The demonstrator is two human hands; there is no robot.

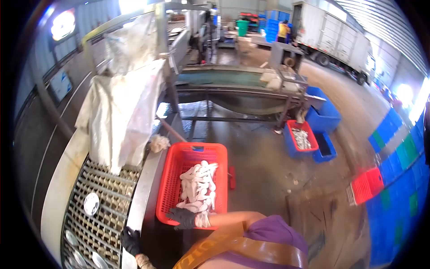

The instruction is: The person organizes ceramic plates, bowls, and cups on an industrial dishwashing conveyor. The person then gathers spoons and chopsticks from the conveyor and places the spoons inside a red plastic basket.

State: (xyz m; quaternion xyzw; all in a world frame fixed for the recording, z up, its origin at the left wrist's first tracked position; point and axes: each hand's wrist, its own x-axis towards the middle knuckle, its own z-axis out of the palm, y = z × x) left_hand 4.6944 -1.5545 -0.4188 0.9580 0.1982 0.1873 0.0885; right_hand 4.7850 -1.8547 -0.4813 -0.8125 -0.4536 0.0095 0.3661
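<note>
My left hand (pixel 131 242), in a black glove, rests at the metal edge of the roller conveyor (pixel 103 188); its fingers are bent over the edge and I see nothing in them. My right hand (pixel 182 218), also gloved in black, is at the near left rim of a red basket (pixel 222 154), its fingers just below the pile. Inside the basket lies a heap of long white pieces (pixel 197 186). On the rollers sit a round white piece (pixel 91 204) and several pale oval pieces nearer to me.
Plastic sheeting (pixel 121 112) covers the conveyor's far end. A green-bedded belt (pixel 219 78) crosses ahead. To the right are a red basket of white pieces (pixel 301 138), blue crates (pixel 324 115) and stacked blue crates (pixel 398 184). Far back stand a person (pixel 283 30) and a truck (pixel 329 33).
</note>
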